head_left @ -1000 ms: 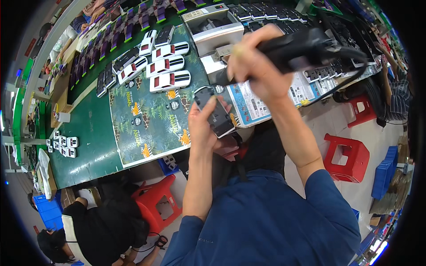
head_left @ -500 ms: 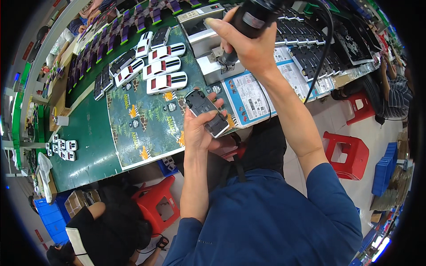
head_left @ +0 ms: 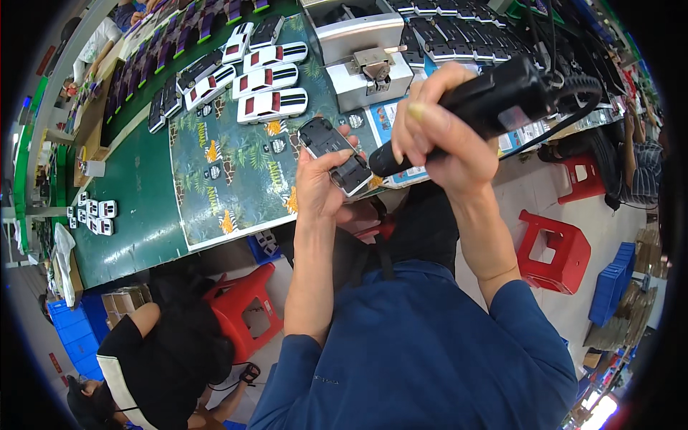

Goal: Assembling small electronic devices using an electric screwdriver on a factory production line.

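Observation:
My left hand [head_left: 319, 190] grips a toy car [head_left: 322, 140], its black underside turned up and a white rim of body showing. The thumb lies across the chassis, with fingers behind it. My right hand [head_left: 462, 150] is wrapped round a thick black corded electric screwdriver [head_left: 494, 100], tilted with its nose down to the left. That nose is close beside the car's near right end; I cannot tell whether the bit touches it. Just beyond stands a metal box-shaped device [head_left: 369, 75] with a small block on its front. White toy cars [head_left: 272, 105] with black stripes sit left of it.
A printed animal-pattern sheet [head_left: 236, 172] covers part of the green table [head_left: 136, 229]. Several small white car pieces [head_left: 97, 215] lie at the left. Rows of black chassis [head_left: 459, 39] fill the back right. Red stools [head_left: 553, 251] and a co-worker in black [head_left: 168, 358] are below the table edge.
My right hand has brought the electric screwdriver from the metal device down and toward me, beside the car. My left hand still holds the car in nearly the same place.

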The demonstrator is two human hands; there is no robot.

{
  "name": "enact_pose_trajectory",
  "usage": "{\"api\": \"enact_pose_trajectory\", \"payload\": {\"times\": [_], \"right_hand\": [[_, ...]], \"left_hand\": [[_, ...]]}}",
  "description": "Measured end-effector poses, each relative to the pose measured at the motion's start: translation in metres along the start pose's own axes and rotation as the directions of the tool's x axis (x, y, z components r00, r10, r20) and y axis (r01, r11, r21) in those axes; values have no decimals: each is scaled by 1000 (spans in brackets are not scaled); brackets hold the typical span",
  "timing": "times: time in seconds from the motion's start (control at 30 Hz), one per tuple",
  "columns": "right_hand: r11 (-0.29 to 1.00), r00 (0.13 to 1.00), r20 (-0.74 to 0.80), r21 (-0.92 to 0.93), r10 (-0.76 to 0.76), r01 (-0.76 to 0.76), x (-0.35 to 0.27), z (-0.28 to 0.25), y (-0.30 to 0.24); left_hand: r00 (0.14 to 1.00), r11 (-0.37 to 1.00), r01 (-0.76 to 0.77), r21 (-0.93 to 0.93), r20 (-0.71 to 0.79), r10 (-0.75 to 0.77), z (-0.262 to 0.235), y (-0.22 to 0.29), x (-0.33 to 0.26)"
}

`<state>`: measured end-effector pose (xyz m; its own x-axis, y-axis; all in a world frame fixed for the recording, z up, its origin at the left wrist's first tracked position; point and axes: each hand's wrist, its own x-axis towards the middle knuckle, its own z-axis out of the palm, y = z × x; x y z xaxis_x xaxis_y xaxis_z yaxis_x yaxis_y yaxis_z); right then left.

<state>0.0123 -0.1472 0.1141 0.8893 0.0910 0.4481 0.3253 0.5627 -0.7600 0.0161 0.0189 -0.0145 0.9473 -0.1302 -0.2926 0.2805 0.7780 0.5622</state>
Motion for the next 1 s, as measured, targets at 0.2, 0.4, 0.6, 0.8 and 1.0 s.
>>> {"api": "enact_pose_trajectory", "payload": {"times": [0.2, 0.4, 0.6, 0.8, 1.0], "right_hand": [[983, 998, 25, -174, 56, -50, -14, 5, 12], [939, 995, 90, -342, 47, -14, -19, 4, 21], [949, 987, 161, -313, 31, 22, -20, 2, 28], [969, 993, 113, -244, -11, 38, -22, 4, 32], [974, 998, 70, -228, 4, 12, -23, 4, 26]], "left_hand": [[999, 1000, 11, -12, 39, -10, -7, -1, 3], [993, 986, 113, -120, -21, -117, -14, -4, 7], [982, 975, 171, -143, -53, -180, -14, -1, 7], [988, 971, 147, -190, -7, -151, -15, -2, 10], [995, 986, 103, -134, -6, -105, 2, 6, 4]]}}
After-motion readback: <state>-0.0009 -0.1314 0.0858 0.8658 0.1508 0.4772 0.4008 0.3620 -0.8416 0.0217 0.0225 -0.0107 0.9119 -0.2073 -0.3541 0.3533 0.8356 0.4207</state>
